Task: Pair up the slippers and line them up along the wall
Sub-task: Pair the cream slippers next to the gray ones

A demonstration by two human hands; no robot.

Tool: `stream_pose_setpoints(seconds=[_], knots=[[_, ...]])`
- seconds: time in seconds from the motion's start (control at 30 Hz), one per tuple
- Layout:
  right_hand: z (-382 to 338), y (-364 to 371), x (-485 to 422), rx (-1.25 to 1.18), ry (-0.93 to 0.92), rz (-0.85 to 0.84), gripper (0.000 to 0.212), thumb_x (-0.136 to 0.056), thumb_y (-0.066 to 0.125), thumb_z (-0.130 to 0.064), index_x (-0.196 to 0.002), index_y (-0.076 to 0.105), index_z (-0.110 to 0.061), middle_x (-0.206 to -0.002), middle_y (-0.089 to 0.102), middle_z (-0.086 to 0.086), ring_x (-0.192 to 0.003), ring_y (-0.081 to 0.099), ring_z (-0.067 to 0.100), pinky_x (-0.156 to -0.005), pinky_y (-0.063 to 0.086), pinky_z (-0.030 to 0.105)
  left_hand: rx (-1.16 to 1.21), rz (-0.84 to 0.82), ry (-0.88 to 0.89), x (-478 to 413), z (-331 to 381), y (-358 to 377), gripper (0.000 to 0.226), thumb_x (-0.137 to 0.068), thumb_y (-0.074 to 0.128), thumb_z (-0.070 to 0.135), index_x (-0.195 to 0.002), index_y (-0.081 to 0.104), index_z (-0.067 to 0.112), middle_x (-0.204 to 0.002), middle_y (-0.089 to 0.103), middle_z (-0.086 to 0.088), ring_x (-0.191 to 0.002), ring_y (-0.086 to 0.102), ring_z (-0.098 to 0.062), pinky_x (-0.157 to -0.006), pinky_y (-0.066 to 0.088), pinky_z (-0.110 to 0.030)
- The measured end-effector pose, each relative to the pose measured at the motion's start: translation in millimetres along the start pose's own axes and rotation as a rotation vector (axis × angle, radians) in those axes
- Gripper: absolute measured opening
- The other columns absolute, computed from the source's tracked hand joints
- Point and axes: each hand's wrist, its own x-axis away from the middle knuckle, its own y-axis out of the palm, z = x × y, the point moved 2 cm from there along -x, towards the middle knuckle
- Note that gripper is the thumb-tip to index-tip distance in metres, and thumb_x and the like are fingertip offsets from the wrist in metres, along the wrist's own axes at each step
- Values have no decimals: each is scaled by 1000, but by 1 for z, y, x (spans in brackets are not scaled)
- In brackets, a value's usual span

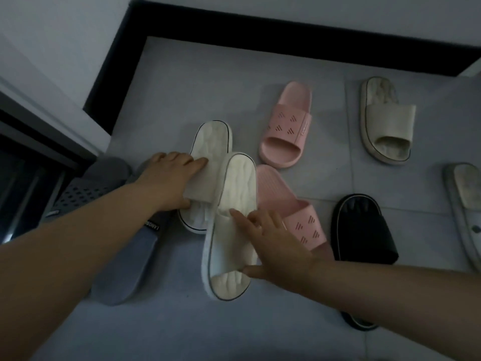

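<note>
Two white slippers lie side by side in the middle of the grey tiled floor. My left hand [169, 178] grips the strap of the farther white slipper [212, 142]. My right hand [276, 246] grips the strap of the nearer white slipper [234, 204], thumb under the strap's front edge, and that slipper overlaps the farther one's edge. A pink slipper [289, 123] lies beyond them. A second pink slipper [291, 204] is partly under my right hand.
Grey slippers [125, 261] lie under my left forearm beside a dark door frame [31, 142]. A black slipper [364, 230] sits right of my right hand, a beige slipper [385, 121] farther back, a worn pale one [466, 209] at the right edge. Black skirting [286, 45] lines the wall.
</note>
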Motion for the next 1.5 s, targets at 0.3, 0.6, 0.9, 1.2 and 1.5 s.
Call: stream_pose_setpoints(seconds=[0.3, 0.6, 0.9, 1.2, 1.5], knots=[[61, -12, 5, 209, 200, -126, 105, -68, 71, -45, -147, 4, -26, -123, 33, 9, -112, 32, 28, -81, 43, 37, 86, 23, 23, -2, 12, 4, 99, -60, 69, 44, -142, 15, 31, -137, 37, 3, -128, 31, -22, -108, 21, -41], [79, -32, 13, 284, 219, -116, 109, -64, 76, -44, -144, 3, -30, -124, 30, 5, -115, 31, 27, -73, 47, 38, 100, 27, 136, 11, 41, 3, 96, -61, 67, 46, -142, 19, 28, -132, 38, 1, -123, 33, -24, -108, 18, -34], [40, -6, -11, 161, 51, -87, 103, -73, 72, -27, -147, 0, -25, -144, 24, 6, -133, 23, 26, -79, 50, 40, 84, -135, 140, 21, 39, 10, 85, -58, 68, 43, -127, 21, 29, -123, 38, 4, -115, 36, -20, -99, 26, -30], [147, -99, -44, 182, 360, 177, 70, -83, 60, -29, -142, 24, -16, -152, 13, 14, -137, 18, 37, -107, 33, 47, 133, -121, 212, -13, 89, -38, 96, -65, 61, 66, -141, 17, 29, -145, 32, 4, -135, 28, -19, -117, 6, -41], [201, -132, -130, 537, 324, 38, 100, -75, 69, -11, -147, 1, -22, -158, 3, 7, -141, 16, 38, -112, 21, 50, 506, -148, 200, -18, 122, -18, 73, -70, 72, 45, -131, 38, 25, -127, 55, 8, -114, 51, -16, -99, 33, -30]])
